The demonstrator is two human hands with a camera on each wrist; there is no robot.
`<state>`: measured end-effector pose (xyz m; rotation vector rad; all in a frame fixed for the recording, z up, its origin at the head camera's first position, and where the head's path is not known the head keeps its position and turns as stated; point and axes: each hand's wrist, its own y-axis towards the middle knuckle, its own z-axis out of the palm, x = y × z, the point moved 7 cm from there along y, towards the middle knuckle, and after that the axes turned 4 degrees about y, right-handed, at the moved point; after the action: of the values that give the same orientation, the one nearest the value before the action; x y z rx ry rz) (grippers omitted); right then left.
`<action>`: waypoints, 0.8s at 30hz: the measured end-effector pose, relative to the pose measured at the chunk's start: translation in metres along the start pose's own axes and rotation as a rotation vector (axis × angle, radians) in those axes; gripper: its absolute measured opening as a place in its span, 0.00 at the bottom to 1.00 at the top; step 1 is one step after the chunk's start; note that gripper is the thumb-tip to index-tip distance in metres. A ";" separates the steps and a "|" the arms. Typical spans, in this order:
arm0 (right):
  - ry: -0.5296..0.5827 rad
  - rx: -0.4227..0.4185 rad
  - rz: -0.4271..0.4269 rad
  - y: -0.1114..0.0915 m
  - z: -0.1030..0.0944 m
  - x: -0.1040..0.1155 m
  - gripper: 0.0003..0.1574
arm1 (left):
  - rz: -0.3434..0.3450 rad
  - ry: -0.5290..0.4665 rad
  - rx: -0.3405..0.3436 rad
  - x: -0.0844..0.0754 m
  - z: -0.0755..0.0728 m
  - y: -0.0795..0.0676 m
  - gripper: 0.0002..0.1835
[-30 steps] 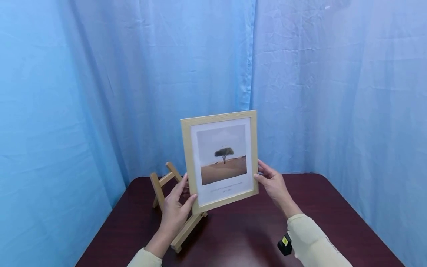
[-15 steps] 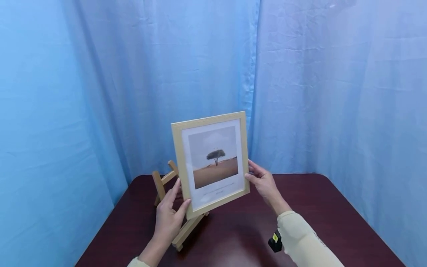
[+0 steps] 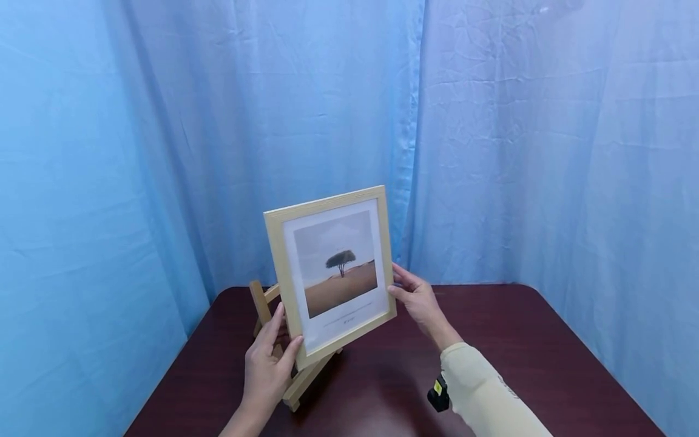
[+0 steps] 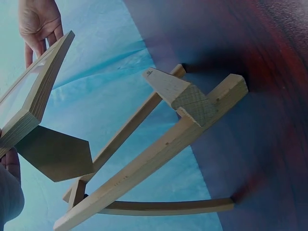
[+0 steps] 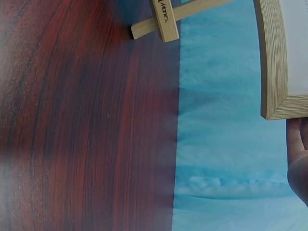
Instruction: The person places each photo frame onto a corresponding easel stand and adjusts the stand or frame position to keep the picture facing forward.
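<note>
A pale wooden picture frame (image 3: 340, 297) with a tree print is held up, tilted, between both hands. My left hand (image 3: 263, 370) grips its lower left edge, thumb on the front and fingers behind. At the lower right edge my right hand (image 3: 420, 304) pinches it the same way. Behind and below stands a small wooden easel (image 3: 306, 383), partly hidden by the frame. In the left wrist view a gap shows between the frame (image 4: 45, 84) and the easel (image 4: 139, 167). A dark angular flap (image 4: 57, 154) juts from the frame's back.
The easel stands on a dark red-brown table (image 3: 491, 352) with rounded far corners. Light blue curtains (image 3: 327, 109) hang behind and along both sides. A black device (image 3: 438, 394) with a yellow mark sits at the right sleeve (image 3: 480, 382).
Both hands have carried the picture frame left and slightly down, tilting it a little more. It now covers more of the easel, whose place on the table is unchanged.
</note>
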<state>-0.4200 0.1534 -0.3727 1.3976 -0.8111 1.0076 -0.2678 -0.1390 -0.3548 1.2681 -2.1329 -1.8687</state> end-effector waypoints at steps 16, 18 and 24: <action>-0.024 0.018 0.027 0.006 0.022 -0.014 0.34 | -0.001 0.070 -0.022 0.007 -0.011 -0.012 0.45; -0.023 0.026 0.027 0.007 0.025 -0.016 0.34 | -0.007 0.084 -0.022 0.008 -0.012 -0.015 0.45; -0.012 0.034 0.036 0.007 0.032 -0.021 0.34 | -0.017 0.119 -0.031 0.013 -0.014 -0.021 0.45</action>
<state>-0.4305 0.1194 -0.3883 1.4235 -0.8335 1.0462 -0.2579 -0.1562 -0.3745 1.3593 -2.0329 -1.7760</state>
